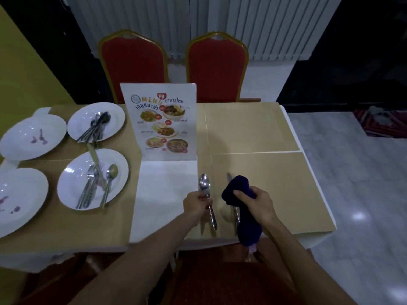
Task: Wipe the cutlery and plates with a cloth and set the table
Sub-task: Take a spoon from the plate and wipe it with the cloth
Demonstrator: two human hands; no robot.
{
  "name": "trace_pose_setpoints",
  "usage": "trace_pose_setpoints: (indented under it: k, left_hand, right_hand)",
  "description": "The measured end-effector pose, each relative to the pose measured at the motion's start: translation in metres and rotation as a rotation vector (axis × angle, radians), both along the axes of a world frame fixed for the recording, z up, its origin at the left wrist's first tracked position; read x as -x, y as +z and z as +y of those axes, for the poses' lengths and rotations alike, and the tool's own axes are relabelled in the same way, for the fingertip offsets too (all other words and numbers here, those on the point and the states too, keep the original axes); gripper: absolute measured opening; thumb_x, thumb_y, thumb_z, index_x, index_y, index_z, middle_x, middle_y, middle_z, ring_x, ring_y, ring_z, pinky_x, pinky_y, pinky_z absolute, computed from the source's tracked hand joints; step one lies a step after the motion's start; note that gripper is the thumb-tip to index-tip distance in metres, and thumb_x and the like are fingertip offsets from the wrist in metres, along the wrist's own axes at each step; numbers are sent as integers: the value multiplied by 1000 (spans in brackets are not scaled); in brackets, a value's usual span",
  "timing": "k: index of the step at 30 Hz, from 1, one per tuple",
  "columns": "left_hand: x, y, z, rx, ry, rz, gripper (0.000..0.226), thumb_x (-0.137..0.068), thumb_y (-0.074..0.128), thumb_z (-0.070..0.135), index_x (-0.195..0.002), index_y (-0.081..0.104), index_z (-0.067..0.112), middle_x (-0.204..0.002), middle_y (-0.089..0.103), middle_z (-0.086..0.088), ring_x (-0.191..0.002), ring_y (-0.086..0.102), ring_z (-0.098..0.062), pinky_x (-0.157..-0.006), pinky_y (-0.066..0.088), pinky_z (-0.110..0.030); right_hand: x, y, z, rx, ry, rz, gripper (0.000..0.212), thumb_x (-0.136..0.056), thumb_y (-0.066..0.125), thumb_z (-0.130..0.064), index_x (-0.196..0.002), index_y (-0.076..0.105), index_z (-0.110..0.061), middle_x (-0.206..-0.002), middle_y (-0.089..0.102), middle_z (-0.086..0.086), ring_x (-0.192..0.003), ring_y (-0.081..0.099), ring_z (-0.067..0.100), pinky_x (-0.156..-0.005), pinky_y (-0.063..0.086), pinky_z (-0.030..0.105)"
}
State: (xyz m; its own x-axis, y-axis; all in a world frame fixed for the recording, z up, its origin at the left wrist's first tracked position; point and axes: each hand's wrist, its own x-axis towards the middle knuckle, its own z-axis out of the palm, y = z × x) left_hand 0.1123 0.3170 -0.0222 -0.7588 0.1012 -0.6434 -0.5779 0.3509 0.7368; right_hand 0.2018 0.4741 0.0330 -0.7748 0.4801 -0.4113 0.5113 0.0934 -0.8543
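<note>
knife [236,213]: middle hidden by cloth [239,188] | near-left plate [26,183]: cut by edge

On the table [167,216], 4 plates sit in 2 rows at my left; on the inner side, the far plate [115,123] and the near plate [68,183] each hold cutlery [94,128]. The menu card [161,122] stands mid-table, right of them, with 2 chairs [132,62] [217,67] behind the table. Before the card, my left hand [197,204] holds a spoon [204,186], left of the knife [229,177], which lies partly under the cloth [239,188] in my right hand [256,203].
</note>
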Motion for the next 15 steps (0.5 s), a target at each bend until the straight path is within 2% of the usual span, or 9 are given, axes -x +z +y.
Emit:
trace_pose_setpoints:
  k: [3, 5, 6, 8, 11, 13, 15]
  left_hand:
    - [-1, -26, 7, 69, 10, -6, 11, -79, 73, -2, -88, 69, 3, -90, 73, -17, -79, 73, -31, -73, 61, -41]
    - [-2, -35, 9, 129, -35, 42, 14, -79, 72, -2, -91, 67, 2, -90, 74, -18, -68, 69, -24, -57, 54, -28]
    - [-1, -38, 9, 196, -101, 109, 17, -78, 75, 2, -91, 66, 2, -89, 73, -14, -65, 65, -19, -55, 49, -24]
    - [-3, -44, 6, 325, -196, 229, 26, -74, 82, 13, -88, 61, 7, -85, 67, -8, -69, 60, -17, -58, 44, -24]
    - [-10, -43, -2, 476, -341, 398, 39, -75, 80, 34, -96, 53, 16, -94, 56, 1, -88, 53, -17, -61, 44, -31]
    - [-16, -44, -12, 596, -611, 605, 59, -72, 79, 44, -119, 52, 22, -117, 50, 3, -110, 43, -18, -71, 45, -33]
    - [-19, -47, -24, 696, -901, 779, 83, -68, 79, 50, -139, 41, 29, -146, 38, 2, -129, 36, -27, -90, 42, -38]
  right_hand:
    - [1, -12, 9, 22, -7, -13, 19, -86, 75, -33, -97, 70, -18, -88, 72, -1, -78, 67, 13, -60, 45, 19]
    - [2, -18, 12, 43, -15, -18, 22, -85, 76, -34, -98, 70, -17, -89, 72, -1, -79, 67, 12, -59, 44, 18]
    - [3, -22, 14, 55, -18, -20, 24, -85, 76, -35, -99, 71, -16, -89, 72, -1, -80, 67, 13, -60, 45, 18]
    - [5, -27, 16, 75, -19, -21, 26, -85, 76, -36, -100, 71, -16, -91, 73, 0, -83, 68, 15, -63, 47, 20]
    - [6, -33, 19, 87, -7, -30, 27, -85, 75, -38, -100, 71, -16, -93, 73, 2, -86, 69, 18, -67, 49, 25]
    - [7, -34, 20, 91, -8, -36, 26, -86, 74, -38, -101, 71, -17, -94, 73, 2, -88, 69, 18, -69, 49, 26]
    - [7, -35, 20, 100, -11, -38, 28, -86, 74, -39, -102, 70, -16, -95, 73, 2, -89, 69, 18, -71, 49, 27]
